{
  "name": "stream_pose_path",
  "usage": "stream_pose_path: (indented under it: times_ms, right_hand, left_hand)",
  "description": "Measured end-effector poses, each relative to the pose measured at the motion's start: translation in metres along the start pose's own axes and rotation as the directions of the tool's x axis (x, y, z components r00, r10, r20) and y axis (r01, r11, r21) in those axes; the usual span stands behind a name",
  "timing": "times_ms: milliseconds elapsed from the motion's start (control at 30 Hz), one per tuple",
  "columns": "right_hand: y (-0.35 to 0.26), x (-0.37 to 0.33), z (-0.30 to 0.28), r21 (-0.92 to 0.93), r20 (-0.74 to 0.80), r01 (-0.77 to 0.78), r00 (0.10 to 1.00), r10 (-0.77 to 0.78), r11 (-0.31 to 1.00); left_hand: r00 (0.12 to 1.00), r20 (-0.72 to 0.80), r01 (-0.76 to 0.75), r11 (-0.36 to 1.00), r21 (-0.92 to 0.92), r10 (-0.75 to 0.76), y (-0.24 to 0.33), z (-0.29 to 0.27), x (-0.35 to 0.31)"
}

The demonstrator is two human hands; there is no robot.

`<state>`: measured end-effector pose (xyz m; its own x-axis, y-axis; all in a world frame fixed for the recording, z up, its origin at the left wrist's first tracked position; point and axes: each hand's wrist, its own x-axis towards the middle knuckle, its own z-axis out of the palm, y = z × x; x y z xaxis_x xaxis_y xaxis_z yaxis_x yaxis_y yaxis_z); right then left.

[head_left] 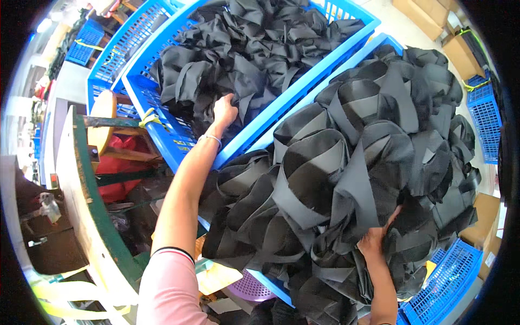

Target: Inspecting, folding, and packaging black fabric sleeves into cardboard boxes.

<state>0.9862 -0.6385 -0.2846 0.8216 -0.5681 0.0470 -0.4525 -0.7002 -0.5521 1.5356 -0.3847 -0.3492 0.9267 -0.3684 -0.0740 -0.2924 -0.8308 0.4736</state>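
Currently | left hand (225, 111): stretched forward | right hand (371, 242): amid black fabric (352, 173)

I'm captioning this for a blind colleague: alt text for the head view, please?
A person's bare hands reach among black fabric pieces: the left hand at a heap in a blue basket, the right hand in a pile of curled pieces overflowing a second blue basket alongside.

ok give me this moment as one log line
left hand: at black fabric pieces inside blue basket | right hand: among heaped black pieces alongside | grip: unclear, both | yellow tie: on basket
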Motion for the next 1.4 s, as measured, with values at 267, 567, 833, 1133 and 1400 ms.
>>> stream_pose_path:
  times_ms: [267, 567, 833, 1133, 1400]
  right_hand:
    - [-0.09, 0.033, -0.04, -0.364, 0.118, 0.192, 0.98, -0.16, 0.911]
    - [-0.106, 0.034, -0.057, -0.407, 0.227, 0.163, 0.971, -0.074, 0.899]
    - [-0.063, 0.043, -0.062, -0.36, 0.338, 0.202, 0.938, -0.075, 0.911]
    - [-0.087, 0.055, -0.076, -0.39, 0.458, 0.228, 0.889, -0.027, 0.892]
    - [-0.07, 0.072, -0.08, -0.379, 0.45, 0.296, 0.887, -0.105, 0.877]
  left_hand:
    - [0.785, -0.547, 0.019, 0.894, -0.447, -0.29, 0.039, -0.114, -0.051]
    - [0.811, -0.509, -0.433, 0.29, -0.854, -0.289, 0.166, -0.291, -0.254]
    - [0.781, -0.511, -0.378, 0.379, -0.845, -0.36, 0.152, -0.337, -0.535]
    - [0.505, -0.607, -0.247, 0.571, -0.783, -0.614, 0.166, -0.341, -0.86]
    - [-0.039, -0.639, -0.082, 0.639, -0.764, -0.769, 0.255, -0.346, -1.053]
